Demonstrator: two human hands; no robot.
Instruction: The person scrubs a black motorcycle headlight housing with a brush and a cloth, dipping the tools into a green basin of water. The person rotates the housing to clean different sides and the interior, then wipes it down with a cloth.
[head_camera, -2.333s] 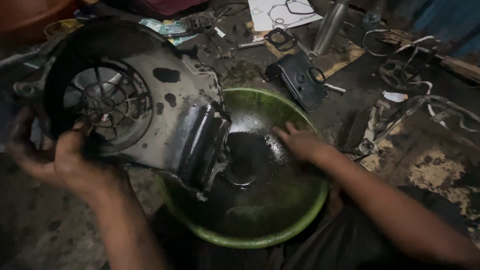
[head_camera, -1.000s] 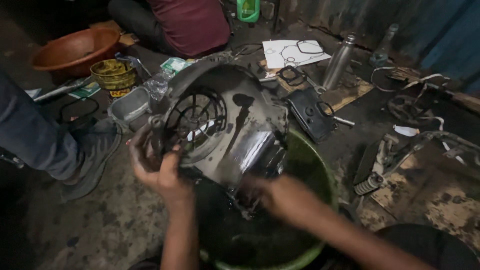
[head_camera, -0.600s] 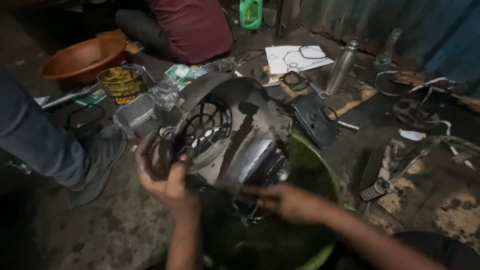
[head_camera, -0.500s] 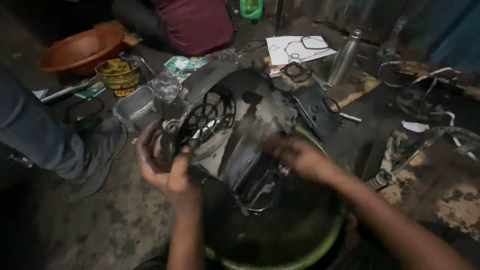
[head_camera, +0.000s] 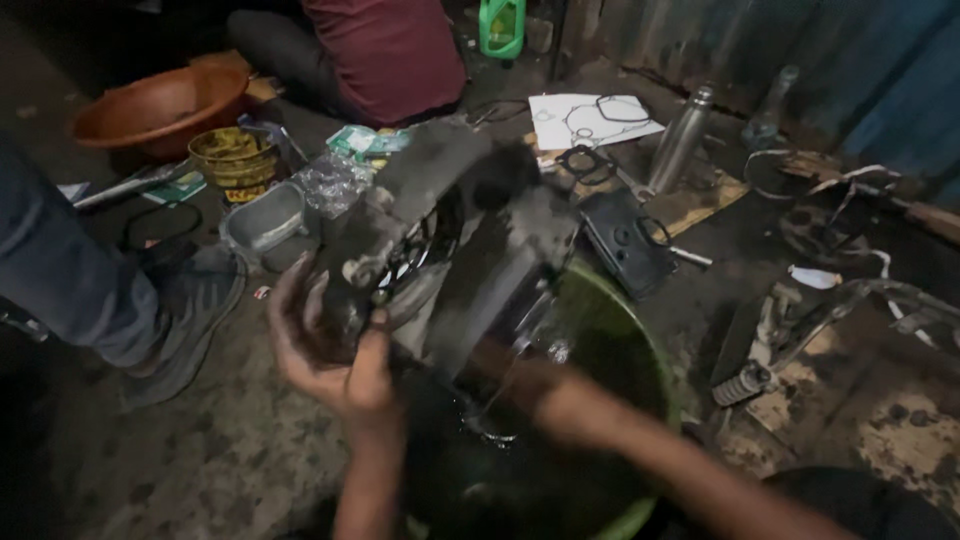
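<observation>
Dim scene overall; light is falling weakly from above and the far side, leaving the lower left floor sinking into near black. Motion blur is smearing the centre: the greasy engine cover and the right hand are losing their edges, while the left hand is holding a little sharper. Wet glints are flashing off dark liquid in the green basin. The steel bottle and white paper sheet are catching the brightest light. Corners are darkening; fine detail is dissolving into grain.
</observation>
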